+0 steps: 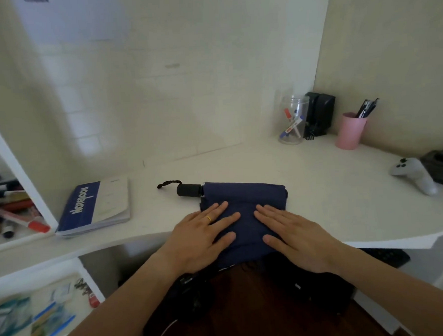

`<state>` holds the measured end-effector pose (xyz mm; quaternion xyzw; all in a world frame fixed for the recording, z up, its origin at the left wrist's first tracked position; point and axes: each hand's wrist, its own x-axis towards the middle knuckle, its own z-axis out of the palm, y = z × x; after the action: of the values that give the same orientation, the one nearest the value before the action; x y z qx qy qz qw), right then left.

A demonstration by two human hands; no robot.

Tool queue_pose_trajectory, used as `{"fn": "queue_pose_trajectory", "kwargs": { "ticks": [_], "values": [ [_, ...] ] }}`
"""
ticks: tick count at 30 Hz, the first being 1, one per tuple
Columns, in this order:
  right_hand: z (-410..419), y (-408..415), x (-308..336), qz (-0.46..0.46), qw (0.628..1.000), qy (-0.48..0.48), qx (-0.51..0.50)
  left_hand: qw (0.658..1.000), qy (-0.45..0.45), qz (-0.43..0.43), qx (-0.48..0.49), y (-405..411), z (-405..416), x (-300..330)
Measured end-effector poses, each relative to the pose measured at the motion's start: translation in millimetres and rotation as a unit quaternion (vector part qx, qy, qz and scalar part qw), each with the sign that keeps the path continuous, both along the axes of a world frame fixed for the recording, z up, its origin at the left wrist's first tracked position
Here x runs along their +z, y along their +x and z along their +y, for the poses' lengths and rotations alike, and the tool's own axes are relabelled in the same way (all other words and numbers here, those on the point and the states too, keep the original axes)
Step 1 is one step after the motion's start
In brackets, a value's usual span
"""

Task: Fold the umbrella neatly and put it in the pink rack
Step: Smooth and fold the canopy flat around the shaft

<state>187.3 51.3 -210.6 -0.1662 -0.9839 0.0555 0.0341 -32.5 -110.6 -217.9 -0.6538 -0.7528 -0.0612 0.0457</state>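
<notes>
A collapsed navy umbrella (244, 194) lies across the white desk (317, 189), its black handle (188, 190) and wrist loop pointing left. Its loose fabric spreads flat toward the desk's front edge. My left hand (205, 234) rests palm down on the left part of that fabric, fingers apart, a gold ring on one finger. My right hand (292, 236) lies flat on the right part in the same way. Neither hand grips anything. No pink rack is in view; only a pink cup (349, 131) of pens stands at the back right.
A blue and white notebook (95, 206) lies left of the umbrella. A clear jar (292, 120) with markers and a black box (319, 114) stand in the back corner. A white game controller (416, 175) and a dark object lie far right. Shelves with markers stand at left.
</notes>
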Motion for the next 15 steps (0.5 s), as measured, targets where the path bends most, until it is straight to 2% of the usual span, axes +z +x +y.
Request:
{"fn": "queue_pose_trajectory", "kwargs": {
  "ticks": [3,6,9,11,13,15],
  "values": [
    [-2,0,12,0.042,0.999,-0.022,-0.021,0.999,0.043,0.016,0.009,3,5,8],
    [-3,-13,21,0.084,0.996,0.024,-0.021,0.992,0.086,0.097,0.009,9,9,9],
    [-5,-20,26,0.080,0.995,0.050,-0.009,0.982,0.093,0.163,-0.009,13,15,7],
    [-4,-22,32,0.057,0.997,0.050,-0.003,0.985,0.084,0.150,-0.027,16,16,10],
    [3,-30,46,0.052,0.998,0.034,-0.012,0.994,0.056,0.081,-0.046,15,14,9],
    [21,-44,61,0.104,0.993,0.032,-0.041,0.998,0.021,0.023,-0.048,11,11,5]
  ]
}}
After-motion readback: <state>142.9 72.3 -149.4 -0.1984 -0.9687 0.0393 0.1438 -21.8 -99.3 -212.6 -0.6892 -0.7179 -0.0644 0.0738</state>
